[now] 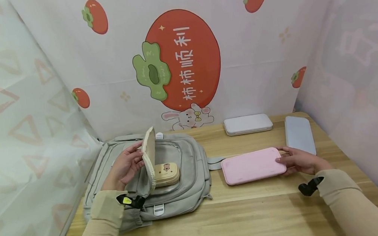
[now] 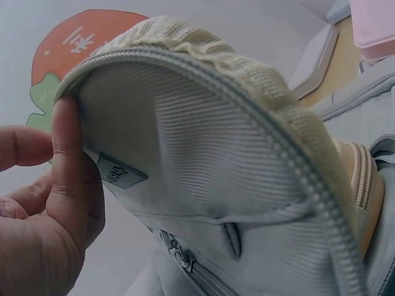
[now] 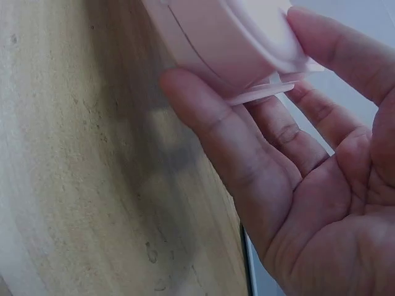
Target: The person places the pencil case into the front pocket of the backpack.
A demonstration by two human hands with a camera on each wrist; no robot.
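A grey backpack (image 1: 182, 193) lies flat on the left of the wooden table (image 1: 251, 213). My left hand (image 1: 135, 156) pinches its front pocket flap (image 1: 149, 151) and holds it upright; in the left wrist view the thumb (image 2: 68, 166) presses the flap's lining (image 2: 203, 142). Inside the open pocket lies a beige case with a bear print (image 1: 167, 173), its edge also showing as the beige case (image 2: 364, 185). To the right of the bag a pink case (image 1: 250, 166) lies on the table. My right hand (image 1: 288, 160) grips its right end, the thumb (image 3: 203, 123) under the pink case (image 3: 228, 37).
A white case (image 1: 248, 124) lies by the back wall and a blue-grey case (image 1: 299, 134) at the back right. A backpack strap (image 1: 214, 163) reaches toward the pink case. Printed curtains close in the table on three sides.
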